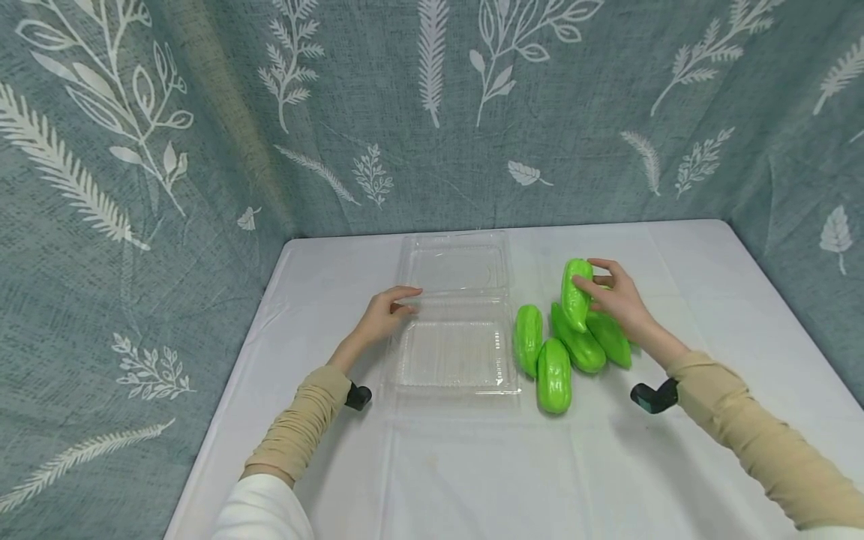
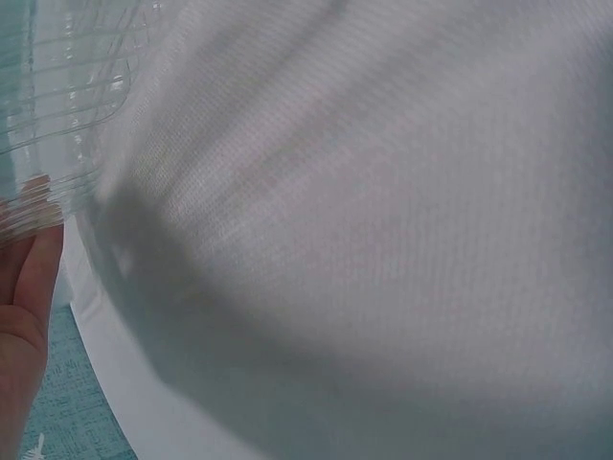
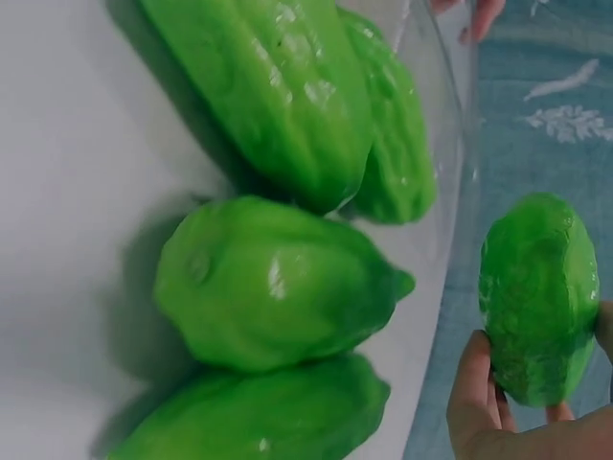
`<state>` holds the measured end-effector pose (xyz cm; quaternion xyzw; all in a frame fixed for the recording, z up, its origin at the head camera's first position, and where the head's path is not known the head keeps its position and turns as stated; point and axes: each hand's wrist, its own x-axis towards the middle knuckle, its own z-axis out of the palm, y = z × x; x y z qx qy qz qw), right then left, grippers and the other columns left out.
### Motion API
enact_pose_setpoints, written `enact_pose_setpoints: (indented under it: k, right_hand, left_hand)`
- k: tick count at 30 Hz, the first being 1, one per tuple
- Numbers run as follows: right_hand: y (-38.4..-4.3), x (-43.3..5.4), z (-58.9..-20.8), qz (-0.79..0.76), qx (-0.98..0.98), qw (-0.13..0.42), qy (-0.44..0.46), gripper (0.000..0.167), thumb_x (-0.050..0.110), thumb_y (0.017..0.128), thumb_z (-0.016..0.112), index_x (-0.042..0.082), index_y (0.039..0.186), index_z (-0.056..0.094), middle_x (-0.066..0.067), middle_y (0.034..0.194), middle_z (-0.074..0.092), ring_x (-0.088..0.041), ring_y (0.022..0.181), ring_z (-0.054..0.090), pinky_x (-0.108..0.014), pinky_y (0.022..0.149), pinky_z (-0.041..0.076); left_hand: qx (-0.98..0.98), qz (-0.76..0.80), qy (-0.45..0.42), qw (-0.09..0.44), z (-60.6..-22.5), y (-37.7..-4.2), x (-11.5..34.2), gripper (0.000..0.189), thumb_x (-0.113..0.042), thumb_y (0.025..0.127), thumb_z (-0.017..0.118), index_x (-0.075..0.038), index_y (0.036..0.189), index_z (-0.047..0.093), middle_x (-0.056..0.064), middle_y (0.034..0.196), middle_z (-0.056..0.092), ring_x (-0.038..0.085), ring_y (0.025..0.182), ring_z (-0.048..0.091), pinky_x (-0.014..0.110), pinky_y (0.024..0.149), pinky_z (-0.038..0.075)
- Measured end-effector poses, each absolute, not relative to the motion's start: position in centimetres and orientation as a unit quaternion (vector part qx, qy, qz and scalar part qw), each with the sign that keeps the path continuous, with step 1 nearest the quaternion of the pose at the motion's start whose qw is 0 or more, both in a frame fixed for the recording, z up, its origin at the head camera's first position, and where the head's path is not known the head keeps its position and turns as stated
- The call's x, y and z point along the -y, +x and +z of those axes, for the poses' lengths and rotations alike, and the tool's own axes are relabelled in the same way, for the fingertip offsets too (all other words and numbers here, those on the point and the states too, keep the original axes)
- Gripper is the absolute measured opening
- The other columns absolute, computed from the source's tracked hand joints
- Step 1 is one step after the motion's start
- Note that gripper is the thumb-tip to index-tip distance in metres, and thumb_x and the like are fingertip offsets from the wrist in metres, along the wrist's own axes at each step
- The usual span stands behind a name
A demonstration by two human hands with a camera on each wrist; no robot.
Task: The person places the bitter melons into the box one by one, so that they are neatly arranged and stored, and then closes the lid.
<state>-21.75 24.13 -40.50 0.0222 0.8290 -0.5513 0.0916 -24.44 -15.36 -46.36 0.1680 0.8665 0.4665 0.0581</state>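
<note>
My right hand (image 1: 617,296) pinches a bright green bitter melon (image 1: 577,294) between thumb and fingers, holding it upright over the others. In the right wrist view, the held melon (image 3: 539,297) shows a glossy, ridged skin. Below and beside it lie several more bitter melons (image 1: 554,376) in a loose cluster. My left hand (image 1: 383,316) rests at the left side of a clear plastic container (image 1: 459,388), by the crease between base and lid, with its fingers extended. The left wrist view shows fingers (image 2: 36,259) partly behind the ridged clear plastic.
The container's lid (image 1: 455,262) lies folded back behind its base on the white-covered table (image 1: 472,472). A teal curtain (image 1: 405,172) with white leaf prints hangs behind and along both sides. Dark wrist devices (image 1: 655,396) hang below the wrists.
</note>
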Motion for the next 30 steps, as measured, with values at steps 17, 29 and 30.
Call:
enact_pose_setpoints:
  k: [17, 29, 30]
  right_hand:
    - [-21.6, -19.3, -40.3, -0.590, -0.799, 0.120, 0.004, 0.070, 0.033, 0.095, 0.055, 0.006, 0.149, 0.020, -0.029, 0.144, 0.034, -0.040, 0.129, 0.042, -0.044, 0.098, 0.052]
    - [-21.4, -16.0, -40.8, -0.622, -0.770, 0.143, 0.001, 0.065, 0.028, 0.096, 0.056, 0.006, 0.147, 0.023, -0.028, 0.142, 0.036, -0.039, 0.127, 0.045, -0.041, 0.096, 0.054]
    - [-21.4, -15.7, -40.9, -0.624, -0.768, 0.144, -0.001, 0.064, 0.027, 0.096, 0.056, 0.006, 0.147, 0.024, -0.028, 0.142, 0.037, -0.039, 0.126, 0.045, -0.040, 0.095, 0.054]
  left_hand:
    - [-0.868, 0.463, 0.173, 0.048, -46.4, -24.3, 15.4, 0.037, 0.007, 0.091, 0.054, 0.005, 0.129, 0.055, 0.023, 0.134, 0.052, 0.037, 0.106, 0.063, 0.042, 0.094, 0.055]
    - [-0.871, 0.458, 0.171, 0.045, -46.6, -24.4, 15.5, 0.037, 0.005, 0.091, 0.055, 0.003, 0.128, 0.056, 0.020, 0.133, 0.053, 0.034, 0.107, 0.063, 0.038, 0.093, 0.056]
    - [-0.872, 0.458, 0.168, 0.047, -46.6, -24.4, 15.5, 0.037, 0.004, 0.091, 0.056, 0.002, 0.128, 0.056, 0.019, 0.134, 0.053, 0.034, 0.107, 0.063, 0.038, 0.093, 0.056]
